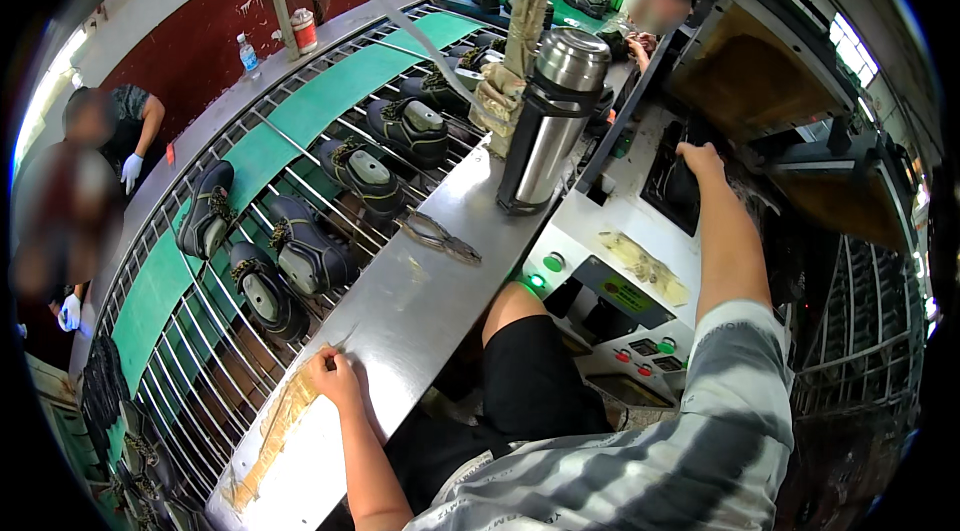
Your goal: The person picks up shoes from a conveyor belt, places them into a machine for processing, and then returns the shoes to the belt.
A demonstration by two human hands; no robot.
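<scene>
Dark shoe-like piece [683,185] sits in the recess of the white machine [590,216], far right of the person. Right hand [703,161] is right on it and clearly the nearer one, arm reaching out far and right. Fingers curl down over the piece's upper end; firm grasp or just contact, can't tell, fingertips are hidden. Key relation: the piece lies under and just to the near side of that hand, long axis looking roughly near–far, though dark on dark makes that soft. Left hand [338,378] is well apart, near left, resting at the edge of the steel ledge [400,306] in a loose clench, nothing visible in it. Ledge and flask [548,131] stand between rack and machine. Just left of the ledge, the nearest dark shoe [268,299] lies on the rack [190,356].
</scene>
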